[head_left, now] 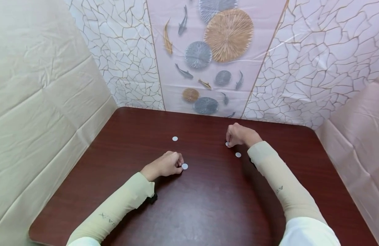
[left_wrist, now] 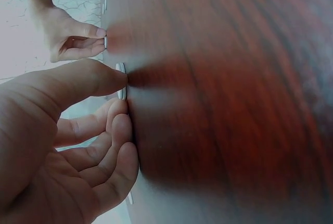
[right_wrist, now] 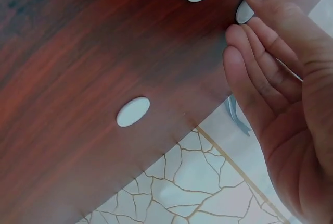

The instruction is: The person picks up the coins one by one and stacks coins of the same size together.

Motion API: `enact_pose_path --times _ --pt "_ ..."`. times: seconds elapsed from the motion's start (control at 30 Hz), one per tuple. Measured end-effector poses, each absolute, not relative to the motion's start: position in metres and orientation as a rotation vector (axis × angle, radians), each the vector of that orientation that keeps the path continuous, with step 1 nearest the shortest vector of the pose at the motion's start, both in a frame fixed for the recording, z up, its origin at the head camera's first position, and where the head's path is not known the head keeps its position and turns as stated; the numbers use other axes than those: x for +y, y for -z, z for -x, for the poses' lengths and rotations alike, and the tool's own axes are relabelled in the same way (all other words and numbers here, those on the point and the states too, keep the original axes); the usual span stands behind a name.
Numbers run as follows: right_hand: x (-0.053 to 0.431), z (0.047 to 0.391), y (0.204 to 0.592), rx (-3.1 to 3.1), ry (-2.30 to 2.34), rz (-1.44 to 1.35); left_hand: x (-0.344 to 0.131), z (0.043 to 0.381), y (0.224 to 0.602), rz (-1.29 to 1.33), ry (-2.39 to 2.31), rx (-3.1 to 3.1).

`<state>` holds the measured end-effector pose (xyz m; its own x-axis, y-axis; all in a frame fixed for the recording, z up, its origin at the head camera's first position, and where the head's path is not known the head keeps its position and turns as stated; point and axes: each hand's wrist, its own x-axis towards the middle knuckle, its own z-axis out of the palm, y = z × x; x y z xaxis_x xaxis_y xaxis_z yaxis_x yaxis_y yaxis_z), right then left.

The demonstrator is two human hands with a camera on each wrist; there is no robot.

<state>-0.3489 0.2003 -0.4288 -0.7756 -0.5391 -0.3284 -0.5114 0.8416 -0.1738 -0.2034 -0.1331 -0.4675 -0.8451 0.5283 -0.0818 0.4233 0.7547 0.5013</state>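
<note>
My left hand [head_left: 166,164] pinches a small white round disc [head_left: 184,166] between thumb and forefinger, at the middle of the brown table. In the left wrist view this disc [left_wrist: 122,81] stands edge-on at the tabletop and seems to have two layers. Farther back on the right, my right hand [head_left: 240,134] pinches another white disc [head_left: 227,144], partly hidden by its fingers. The right wrist view shows that disc [right_wrist: 244,12] under the thumb tip. Two more discs lie flat: one [head_left: 175,138] beyond the left hand, one [head_left: 238,154] just in front of the right hand.
The dark brown wooden table [head_left: 201,208] has rounded corners. Behind it hangs a patterned cloth [head_left: 205,78] with fish and round leaf shapes. Pale folded cloth [head_left: 44,102] covers the left side, and similar cloth [head_left: 358,136] the right.
</note>
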Motion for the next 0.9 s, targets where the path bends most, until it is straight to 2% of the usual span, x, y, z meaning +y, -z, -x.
enact_pose_path --times 0.27,0.9 --pt "0.203 0.347 0.437 2.672 0.101 0.716 -0.129 0.203 0.465 -0.735 -0.726 2.704" --pt "0.208 0.335 0.450 2.735 0.205 0.983 -0.132 0.201 0.466 -0.715 -0.712 2.711"
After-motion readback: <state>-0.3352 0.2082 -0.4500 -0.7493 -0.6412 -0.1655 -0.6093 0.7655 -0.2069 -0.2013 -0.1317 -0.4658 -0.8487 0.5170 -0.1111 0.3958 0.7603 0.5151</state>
